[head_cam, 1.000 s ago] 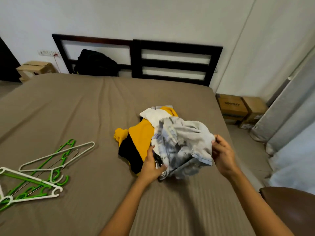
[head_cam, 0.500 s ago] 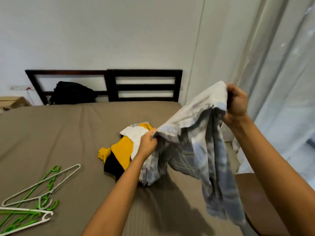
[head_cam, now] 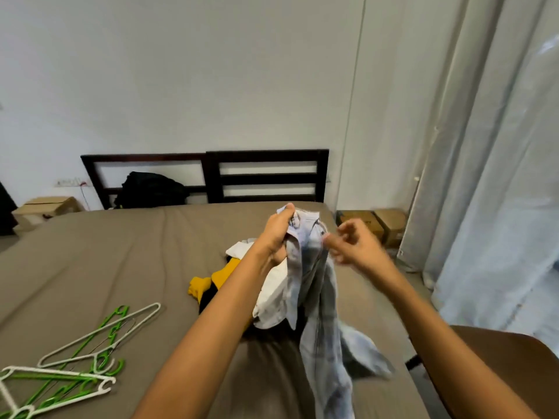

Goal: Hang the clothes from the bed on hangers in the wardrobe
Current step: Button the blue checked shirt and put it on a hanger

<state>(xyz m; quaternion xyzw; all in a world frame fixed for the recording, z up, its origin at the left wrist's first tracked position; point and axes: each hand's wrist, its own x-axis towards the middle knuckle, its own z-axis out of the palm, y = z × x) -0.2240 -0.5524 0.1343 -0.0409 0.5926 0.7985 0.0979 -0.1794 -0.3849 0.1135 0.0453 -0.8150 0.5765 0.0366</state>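
My left hand [head_cam: 276, 234] grips the collar end of a pale blue checked shirt [head_cam: 317, 303], which hangs down above the bed [head_cam: 106, 267]. My right hand [head_cam: 352, 241] is just to the right of the shirt's top, blurred, fingers curled and apart, touching its edge at most. Behind my left arm a pile of clothes lies on the bed: a yellow and black garment [head_cam: 208, 282] and a white one [head_cam: 240, 249]. Several green and white hangers [head_cam: 75, 367] lie at the bed's near left.
A dark slatted headboard [head_cam: 266, 176] with a black bag [head_cam: 151, 190] stands against the wall. Cardboard boxes [head_cam: 372, 222] sit on the floor right of the bed, another box [head_cam: 45, 207] at left. Grey curtains [head_cam: 484, 176] hang at right. A brown chair [head_cam: 499, 367] is near right.
The shirt was lifted off the pile and spread between both hands. Now my right hand has let go and dropped toward the left hand, which holds the shirt's top alone.
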